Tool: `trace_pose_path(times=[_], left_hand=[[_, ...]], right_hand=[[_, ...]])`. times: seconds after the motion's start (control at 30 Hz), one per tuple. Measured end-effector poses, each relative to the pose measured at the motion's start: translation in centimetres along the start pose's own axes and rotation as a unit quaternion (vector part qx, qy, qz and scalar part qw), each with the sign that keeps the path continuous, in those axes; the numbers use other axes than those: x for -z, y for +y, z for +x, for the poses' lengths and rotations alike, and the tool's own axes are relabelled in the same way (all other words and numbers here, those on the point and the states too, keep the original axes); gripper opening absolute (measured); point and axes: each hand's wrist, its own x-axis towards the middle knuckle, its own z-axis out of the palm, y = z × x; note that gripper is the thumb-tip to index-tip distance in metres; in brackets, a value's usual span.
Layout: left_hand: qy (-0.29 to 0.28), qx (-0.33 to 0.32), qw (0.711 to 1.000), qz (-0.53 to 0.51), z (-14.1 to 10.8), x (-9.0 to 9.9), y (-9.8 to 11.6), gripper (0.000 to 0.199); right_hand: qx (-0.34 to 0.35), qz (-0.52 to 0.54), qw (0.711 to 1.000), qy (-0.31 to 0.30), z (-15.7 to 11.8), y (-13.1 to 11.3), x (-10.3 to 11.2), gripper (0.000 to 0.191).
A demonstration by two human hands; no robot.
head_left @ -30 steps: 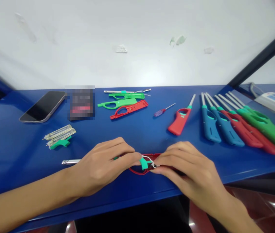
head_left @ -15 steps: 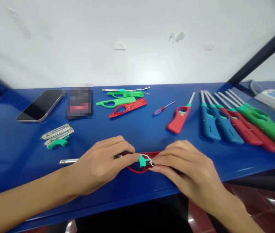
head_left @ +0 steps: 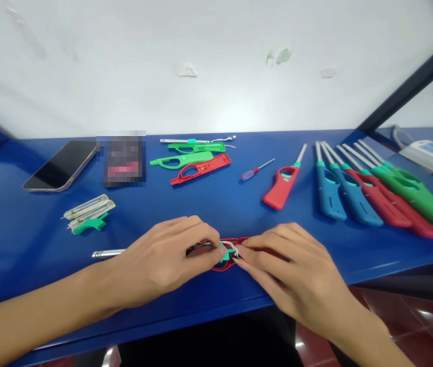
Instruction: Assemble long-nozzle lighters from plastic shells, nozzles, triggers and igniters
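Note:
A red half casing lies near the table's front edge, partly covered by both hands. Inside it sits a green trigger piece with white wires curving over it. My left hand pinches the trigger piece between thumb and forefinger. The fingers of my right hand are pressed together at the casing's right part, by the wire ends; what they pinch is too small to tell. A metal tube sticks out leftward from beneath my left hand.
Several assembled lighters lie at the right, one red lighter and a screwdriver nearer the middle. Loose green and red casings lie behind. At left are a phone, a blurred dark packet and clear parts.
My left hand has shifted slightly right, its thumb now over the green trigger piece. My right hand has moved very little and stays at the wire ends.

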Motion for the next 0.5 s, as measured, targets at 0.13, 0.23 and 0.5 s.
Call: trace_pose_path(times=[0.13,0.23,0.5], left_hand=[[-0.004,-0.004,1.0,-0.016,0.5,0.1,0.4,0.027],[0.008,-0.083,0.995,0.049,0.5,0.2,0.8,0.021],[0.027,-0.127,0.984,0.124,0.5,0.8,1.0,0.03]], right_hand=[[0.017,-0.019,1.0,-0.004,0.0,-0.3,0.2,0.004],[0.021,-0.027,0.999,-0.004,-0.1,-0.4,0.3,0.004],[0.005,-0.028,1.0,-0.001,0.0,-0.3,-0.1,0.009]])
